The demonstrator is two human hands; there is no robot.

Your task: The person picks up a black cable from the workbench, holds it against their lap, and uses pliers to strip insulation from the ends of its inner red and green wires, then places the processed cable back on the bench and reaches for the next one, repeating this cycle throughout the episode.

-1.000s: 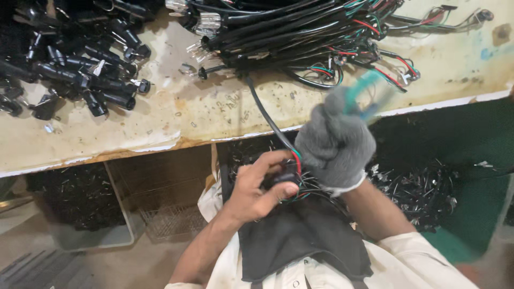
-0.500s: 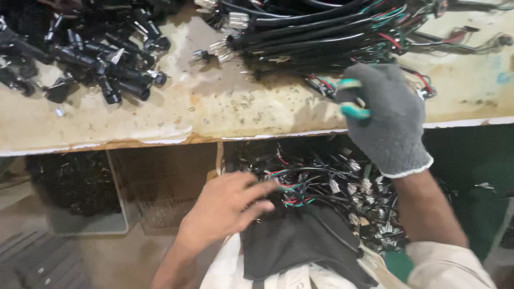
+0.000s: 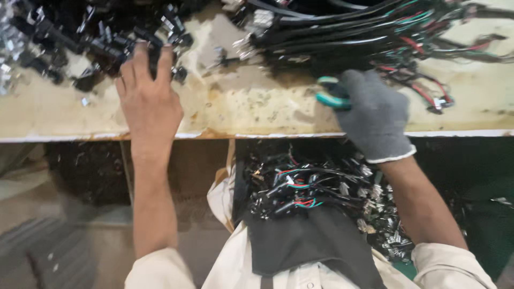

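Overhead: I am watching two hands working at a stained, cream-coloured bench [image 3: 241, 107] from the head camera.
Left hand: the bare left hand [image 3: 150, 101] is reaching across the bench edge, fingers spread and lying on a pile of small black plugs [image 3: 101, 37] at the far left; whether the fingertips are pinching one, I cannot tell.
Right hand: the right hand [image 3: 375, 115], wearing a grey knit glove, is closing around a tool with teal handles [image 3: 331, 96], the handles poking out on its left side; the tool's working end is hidden under the glove.
Wires: a thick bundle of black cables [image 3: 342, 32] with red and green strands is lying along the far side of the bench, just beyond the gloved knuckles and touching them.
Lap: a loose tangle of short wires [image 3: 300, 187] with metal ends is resting on a dark apron [image 3: 305, 241], below the bench edge and between the two forearms.
Far left: a few bright metal bits [image 3: 10, 43] are sitting beside the plugs.
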